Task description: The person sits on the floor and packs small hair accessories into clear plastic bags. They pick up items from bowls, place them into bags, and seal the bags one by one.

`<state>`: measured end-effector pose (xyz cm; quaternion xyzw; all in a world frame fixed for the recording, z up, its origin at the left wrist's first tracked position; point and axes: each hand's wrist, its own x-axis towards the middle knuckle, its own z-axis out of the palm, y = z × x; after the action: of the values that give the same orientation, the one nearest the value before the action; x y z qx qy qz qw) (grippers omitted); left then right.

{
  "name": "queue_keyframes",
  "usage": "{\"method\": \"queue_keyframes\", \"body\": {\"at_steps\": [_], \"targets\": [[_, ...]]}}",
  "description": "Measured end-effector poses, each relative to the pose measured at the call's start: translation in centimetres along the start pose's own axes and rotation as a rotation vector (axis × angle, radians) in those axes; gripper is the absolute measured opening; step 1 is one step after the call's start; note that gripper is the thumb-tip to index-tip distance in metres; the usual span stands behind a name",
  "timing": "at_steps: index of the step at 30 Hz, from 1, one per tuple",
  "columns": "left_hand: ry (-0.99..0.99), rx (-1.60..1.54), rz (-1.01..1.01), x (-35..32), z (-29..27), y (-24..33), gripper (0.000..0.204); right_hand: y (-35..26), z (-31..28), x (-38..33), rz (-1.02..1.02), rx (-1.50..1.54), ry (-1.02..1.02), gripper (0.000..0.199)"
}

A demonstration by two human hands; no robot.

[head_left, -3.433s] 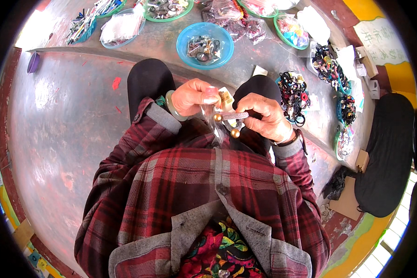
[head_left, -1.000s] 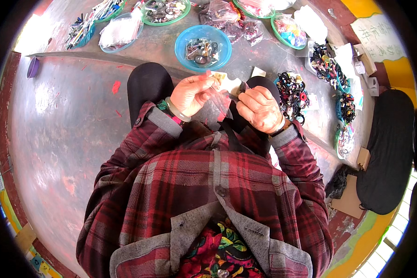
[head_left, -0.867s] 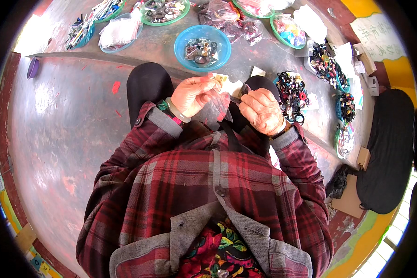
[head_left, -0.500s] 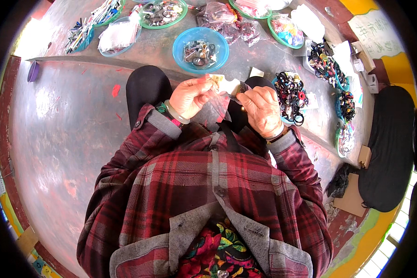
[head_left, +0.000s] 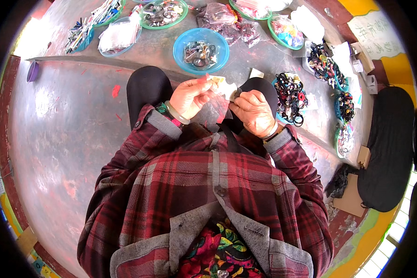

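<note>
In front of my lap, my left hand (head_left: 188,99) pinches a small pale card (head_left: 226,88) and the top of a clear plastic bag (head_left: 217,110), which hangs below the fingers. My right hand (head_left: 256,113) is closed at the card's right end. A small dark thing shows at its fingertips, too small to name. Just beyond both hands stands a blue plastic basin (head_left: 177,56) with small dark and shiny pieces in it. To the right of my right hand, a heap of dark hair ties (head_left: 289,97) fills a blue basket.
Across the far side are a green-rimmed tray (head_left: 184,18), a basket of clear bags (head_left: 120,36), bags of dark red pieces (head_left: 217,16) and pen-like sticks (head_left: 81,34). More baskets line the right, before a black oblong cushion (head_left: 388,148). A purple cup (head_left: 33,72) is far left.
My right hand has moved slightly left and down, its fingers closer to the card. The card has tilted a little; my left hand stays nearly in place.
</note>
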<state>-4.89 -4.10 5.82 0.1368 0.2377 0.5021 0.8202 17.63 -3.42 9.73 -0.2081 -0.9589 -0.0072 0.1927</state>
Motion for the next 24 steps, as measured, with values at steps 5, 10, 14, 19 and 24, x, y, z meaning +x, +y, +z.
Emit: {"method": "queue_keyframes", "body": {"at_steps": [5, 10, 14, 19, 24], "targets": [[-0.021, 0.032, 0.018, 0.0, -0.4, 0.2, 0.014, 0.3, -1.1, -0.7, 0.082, 0.023, -0.028, 0.03], [-0.097, 0.009, 0.073, -0.3, -0.9, 0.5, 0.015, 0.0, -1.4, -0.4, 0.173, 0.246, 0.095, 0.032], [-0.193, -0.012, 0.079, -0.4, -1.0, 0.5, 0.014, -0.5, -0.3, -0.8, 0.698, 1.142, 0.338, 0.054], [-0.322, -0.025, -0.006, -1.1, 0.0, 0.3, 0.009, -1.4, 2.1, -0.1, 0.675, 1.87, 0.346, 0.068], [-0.37, -0.073, -0.05, -0.7, -1.1, 0.2, 0.013, -2.6, 2.1, 0.1, 0.708, 2.112, 0.174, 0.045]]}}
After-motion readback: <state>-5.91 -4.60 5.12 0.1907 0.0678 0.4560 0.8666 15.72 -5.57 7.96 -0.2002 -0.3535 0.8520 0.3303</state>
